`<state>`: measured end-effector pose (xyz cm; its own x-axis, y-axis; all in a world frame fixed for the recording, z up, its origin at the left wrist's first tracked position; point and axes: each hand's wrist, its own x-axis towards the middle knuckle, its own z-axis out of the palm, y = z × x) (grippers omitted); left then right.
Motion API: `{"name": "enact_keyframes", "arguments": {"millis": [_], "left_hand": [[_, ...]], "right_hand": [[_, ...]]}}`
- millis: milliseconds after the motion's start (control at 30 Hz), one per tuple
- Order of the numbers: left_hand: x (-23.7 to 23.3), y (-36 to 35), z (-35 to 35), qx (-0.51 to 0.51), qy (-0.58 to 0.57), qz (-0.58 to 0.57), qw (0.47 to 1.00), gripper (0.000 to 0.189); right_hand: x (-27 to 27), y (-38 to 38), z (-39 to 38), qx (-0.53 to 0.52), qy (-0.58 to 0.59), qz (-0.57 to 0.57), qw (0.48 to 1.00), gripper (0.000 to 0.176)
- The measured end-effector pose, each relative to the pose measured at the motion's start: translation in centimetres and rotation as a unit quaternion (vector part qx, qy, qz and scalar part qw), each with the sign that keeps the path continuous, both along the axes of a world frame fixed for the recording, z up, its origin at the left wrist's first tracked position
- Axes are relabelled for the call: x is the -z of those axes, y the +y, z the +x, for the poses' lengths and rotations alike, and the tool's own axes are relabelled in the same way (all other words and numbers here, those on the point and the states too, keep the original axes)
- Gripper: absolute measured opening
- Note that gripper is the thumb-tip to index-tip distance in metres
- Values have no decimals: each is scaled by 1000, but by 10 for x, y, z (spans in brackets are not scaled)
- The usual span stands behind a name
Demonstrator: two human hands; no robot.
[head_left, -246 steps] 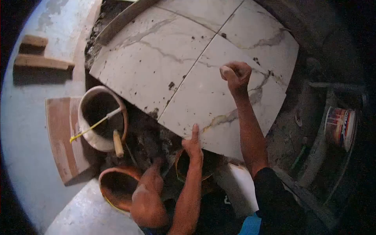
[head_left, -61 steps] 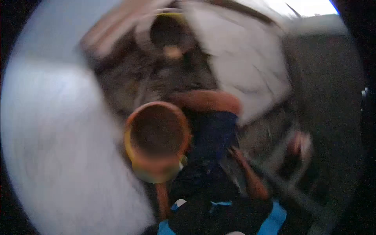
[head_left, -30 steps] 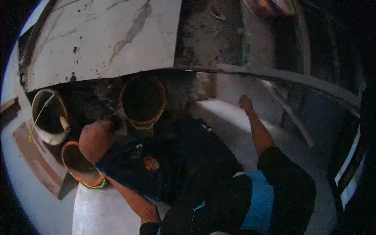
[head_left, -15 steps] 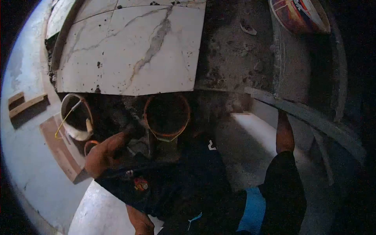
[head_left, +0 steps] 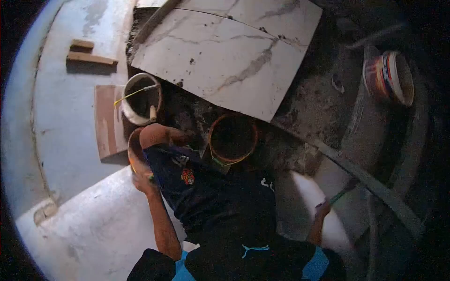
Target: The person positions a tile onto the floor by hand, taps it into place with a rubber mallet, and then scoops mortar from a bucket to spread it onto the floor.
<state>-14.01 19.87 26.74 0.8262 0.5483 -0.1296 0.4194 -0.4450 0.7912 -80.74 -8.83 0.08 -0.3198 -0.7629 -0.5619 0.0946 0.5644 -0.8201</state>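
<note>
My left hand (head_left: 142,181) is at the lower edge of an orange bucket (head_left: 134,143), beside my bent knee. The fingers curl round the bucket's handle, where a bit of green shows. On the other side, my right hand (head_left: 322,209) is closed round a thin green tool (head_left: 338,195) that points up and right toward a long ledge; its far end is dark and blurred. Between my legs stands a second orange-rimmed bucket (head_left: 256,136) with a yellow handle. A white bucket (head_left: 129,110) with a wooden-handled tool across its rim is near my knee.
Large marble-patterned tiles (head_left: 225,61) lie ahead, spotted with dark crumbs. A printed bucket (head_left: 375,77) lies tilted at the far right. Beside me runs a long ledge (head_left: 370,180). At left are a brown board (head_left: 108,122) and wooden pieces (head_left: 91,58) on the pale floor.
My view has swung left, so the tiles and buckets sit further right. My left hand has come to the orange bucket. My right hand has drawn back from the ledge, with the green tool now showing.
</note>
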Motion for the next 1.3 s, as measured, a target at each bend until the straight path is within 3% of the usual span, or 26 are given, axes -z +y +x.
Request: {"name": "enact_keyframes", "arguments": {"millis": [67, 167, 267, 333, 367, 400, 433, 467, 500, 567, 600, 700, 733, 767, 867, 967, 1033, 1100, 1167, 1233, 1300], "left_hand": [[-28, -37, 20, 135, -235, 30, 962, 40], [-53, -103, 54, 398, -168, 99, 896, 43], [18, -168, 104, 472, -8, -2, 881, 48], [104, -194, 134, 416, 178, -81, 888, 52], [165, -202, 141, 259, 200, -197, 924, 53], [186, -205, 146, 155, 278, -268, 910, 54], [183, -214, 138, 103, 252, -278, 921, 58], [215, -209, 142, 121, 209, -321, 916, 60], [233, -209, 148, 132, 186, -344, 911, 61], [256, -211, 156, 151, 155, -406, 888, 61], [258, -215, 159, 156, 146, -444, 870, 61], [265, -228, 156, 104, 134, -381, 909, 59], [250, -233, 150, 130, 120, -352, 919, 58], [263, -231, 149, 120, 120, -354, 920, 58], [296, -231, 152, 127, -23, -402, 907, 46], [281, -233, 146, 106, 37, -390, 914, 42], [289, -228, 148, 132, -28, -435, 890, 45], [284, -236, 144, 97, -1, -387, 917, 53], [328, -231, 148, 96, -16, -375, 922, 66], [328, -233, 147, 82, -49, -347, 933, 65], [309, -237, 145, 87, -81, -284, 951, 69]], "right_hand": [[-51, 55, 59, -153, 102, 144, 972, 29], [-125, 92, 137, -327, 177, 269, 889, 26], [-196, 93, 204, -380, 174, 304, 856, 24], [-205, 79, 243, -364, 51, 279, 887, 24], [-204, 71, 257, -342, -48, 261, 901, 24], [-201, 60, 288, -337, -108, 189, 916, 25], [-197, 48, 318, -330, -174, 119, 920, 26], [-194, 35, 352, -353, -100, 32, 930, 29], [-160, 23, 359, -331, -126, -7, 935, 30], [-128, 0, 403, -348, 2, -166, 923, 32], [-131, -13, 443, -375, 157, -279, 870, 34], [-95, -42, 499, -472, 209, -244, 821, 39], [-89, -52, 520, -479, 207, -247, 817, 39], [-88, -61, 538, -499, 174, -208, 823, 38], [-108, -69, 588, -506, 155, -159, 834, 38], [-97, -76, 620, -503, 162, -172, 832, 39], [-87, -77, 634, -509, 154, -198, 824, 40], [-82, -80, 647, -546, 229, -145, 793, 42], [-73, -77, 648, -557, 254, -157, 775, 43], [-79, -71, 650, -570, 277, -169, 755, 44], [-89, -67, 648, -550, 240, -135, 788, 45]]}}
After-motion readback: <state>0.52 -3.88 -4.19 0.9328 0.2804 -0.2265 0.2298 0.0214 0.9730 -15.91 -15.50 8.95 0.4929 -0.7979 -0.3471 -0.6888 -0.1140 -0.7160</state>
